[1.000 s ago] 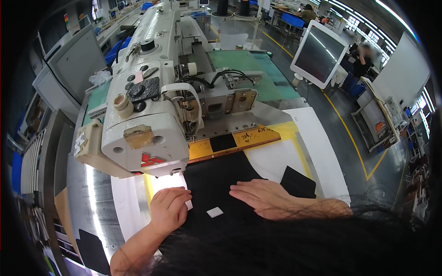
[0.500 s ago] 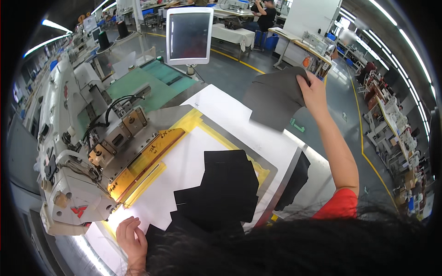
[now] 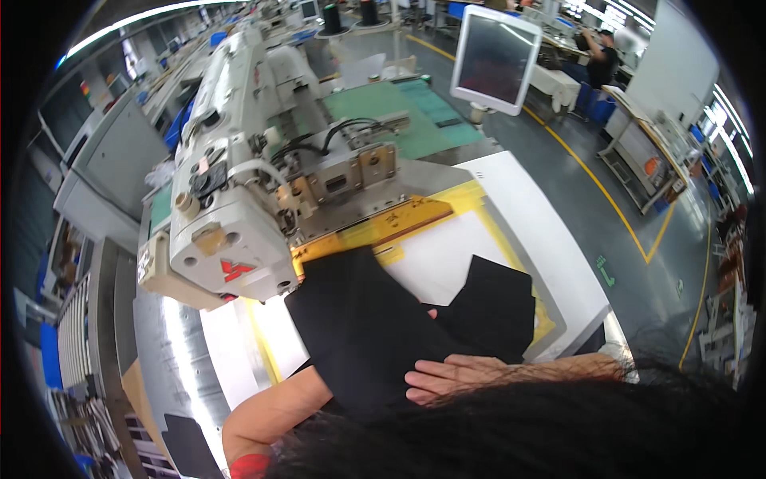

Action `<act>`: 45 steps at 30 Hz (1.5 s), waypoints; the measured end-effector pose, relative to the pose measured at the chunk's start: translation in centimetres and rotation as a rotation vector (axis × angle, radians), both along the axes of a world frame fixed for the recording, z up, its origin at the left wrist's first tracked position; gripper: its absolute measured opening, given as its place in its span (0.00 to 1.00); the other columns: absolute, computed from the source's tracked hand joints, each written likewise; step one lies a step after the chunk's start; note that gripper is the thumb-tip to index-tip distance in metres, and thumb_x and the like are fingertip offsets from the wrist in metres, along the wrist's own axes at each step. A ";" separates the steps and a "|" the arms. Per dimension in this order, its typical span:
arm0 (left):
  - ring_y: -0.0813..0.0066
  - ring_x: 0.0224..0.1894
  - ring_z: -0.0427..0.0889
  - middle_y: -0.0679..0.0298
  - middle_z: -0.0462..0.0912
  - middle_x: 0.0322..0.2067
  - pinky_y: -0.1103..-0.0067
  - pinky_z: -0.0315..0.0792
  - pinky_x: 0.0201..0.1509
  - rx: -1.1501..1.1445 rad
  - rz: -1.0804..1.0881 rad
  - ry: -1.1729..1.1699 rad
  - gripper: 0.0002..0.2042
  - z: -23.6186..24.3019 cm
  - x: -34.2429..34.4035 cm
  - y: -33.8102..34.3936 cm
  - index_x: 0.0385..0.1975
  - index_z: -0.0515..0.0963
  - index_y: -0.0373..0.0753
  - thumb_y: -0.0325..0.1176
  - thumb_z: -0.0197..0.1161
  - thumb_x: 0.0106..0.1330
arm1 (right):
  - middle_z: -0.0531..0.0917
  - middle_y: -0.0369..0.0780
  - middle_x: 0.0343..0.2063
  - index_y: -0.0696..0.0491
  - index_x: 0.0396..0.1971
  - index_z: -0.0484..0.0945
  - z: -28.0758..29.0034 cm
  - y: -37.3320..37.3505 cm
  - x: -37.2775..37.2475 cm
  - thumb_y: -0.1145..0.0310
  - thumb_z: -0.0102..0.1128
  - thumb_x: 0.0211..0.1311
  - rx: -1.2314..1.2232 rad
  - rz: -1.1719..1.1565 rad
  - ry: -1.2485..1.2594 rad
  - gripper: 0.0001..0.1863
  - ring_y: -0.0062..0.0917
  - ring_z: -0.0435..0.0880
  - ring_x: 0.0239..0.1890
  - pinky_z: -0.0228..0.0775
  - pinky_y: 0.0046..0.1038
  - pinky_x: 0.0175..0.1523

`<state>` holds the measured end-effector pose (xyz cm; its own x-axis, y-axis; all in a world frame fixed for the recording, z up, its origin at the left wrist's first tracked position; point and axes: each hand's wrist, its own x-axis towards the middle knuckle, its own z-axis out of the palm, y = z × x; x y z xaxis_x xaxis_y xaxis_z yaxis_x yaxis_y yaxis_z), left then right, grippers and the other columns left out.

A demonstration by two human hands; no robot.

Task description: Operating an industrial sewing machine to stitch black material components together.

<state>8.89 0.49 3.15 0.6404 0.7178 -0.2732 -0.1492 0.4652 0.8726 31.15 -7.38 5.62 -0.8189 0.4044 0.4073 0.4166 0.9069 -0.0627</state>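
Observation:
A large black sheet-like panel (image 3: 359,319) lies slantwise across the front of the machine's work frame, its upper edge close under the sewing head. Flat on its lower right part rests my right hand (image 3: 447,377), fingers stretched out. My left forearm (image 3: 283,403) comes in from the lower left and runs beneath the panel, so most of that hand is hidden. A fingertip (image 3: 432,314) peeks out at the panel's right edge, probably from the left hand. Beyond it, another black cut panel (image 3: 491,311) lies on the white sheet inside the yellow-taped border.
The white sewing machine head (image 3: 231,255) stands left of the panels, with a yellow clamp bar (image 3: 399,223) beside it. A screen (image 3: 496,60) rises behind the green bed (image 3: 383,108). Another dark piece (image 3: 190,443) lies lower left. Someone in black (image 3: 602,62) works far back.
My right hand has come down from the upper right, where it held up a dark panel, onto the work. My left hand has gone under a panel. The view has swung left.

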 end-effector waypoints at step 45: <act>0.56 0.64 0.71 0.45 0.67 0.64 0.66 0.69 0.65 -0.007 -0.242 -0.036 0.22 -6.8 -4.5 2.1 0.65 0.64 0.32 0.29 0.50 0.72 | 0.84 0.35 0.32 0.59 0.42 0.82 8.9 2.6 12.2 0.69 0.60 0.66 -0.277 -0.862 1.086 0.11 0.13 0.79 0.35 0.71 0.20 0.41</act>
<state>4.35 2.61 -3.67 0.8029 0.5403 -0.2518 -0.0631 0.4971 0.8654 43.37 -4.74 14.51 0.3879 0.7793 0.4921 0.4557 0.3020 -0.8374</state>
